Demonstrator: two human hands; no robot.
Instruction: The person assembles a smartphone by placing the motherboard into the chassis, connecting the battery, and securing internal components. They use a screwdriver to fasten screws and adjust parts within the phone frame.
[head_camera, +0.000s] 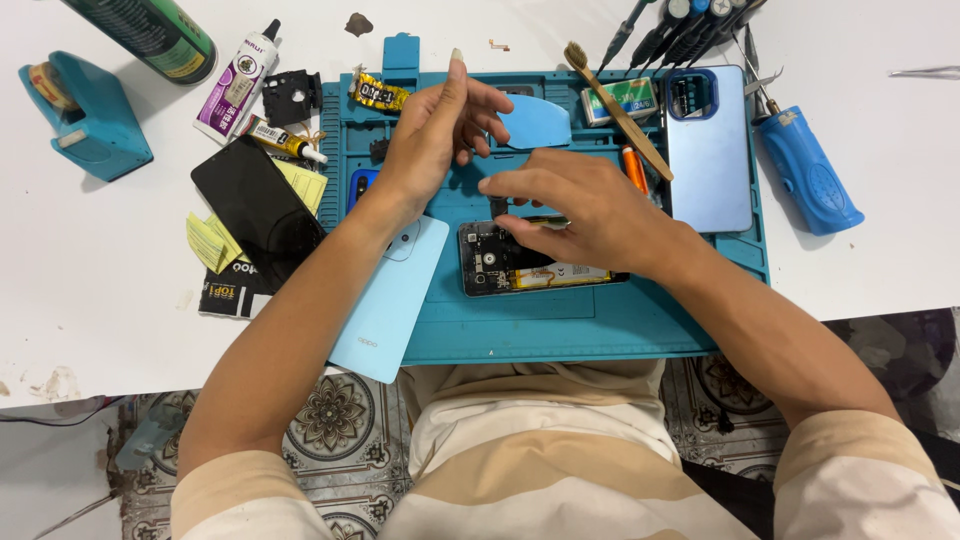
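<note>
A: Over the teal mat (560, 335), 2 hands at work. The right hand (585, 215) is down on the opened phone (540, 262), which lies flat at the mat's middle, near the person.

B: Fingers?

A: Curled in tight, thumb and forefinger pinched on a small dark part (497, 206) just above the phone's left end. What that part is, I cannot tell.

B: And the left hand (440, 130)?

A: Raised above the mat's far left, fingers loosely bent with the forefinger pointing up. It looks empty, gripping nothing I can see. A pale blue pick (535, 125) sits just right of it.

B: Around them?

A: A light blue back cover (385, 315) lies under the left forearm, hanging off the mat's near left edge. Left of that, a black screen (258, 210) on the white table (100, 300), with yellow slips (213, 243) beside it. A second blue phone (708, 150) rests back up at the mat's far right, a bamboo toothbrush (618, 110) slanting just left of it. Off the mat's right, a blue power tool (808, 170). Far left, a glue tube (240, 80) and a teal tape dispenser (85, 115).
</note>
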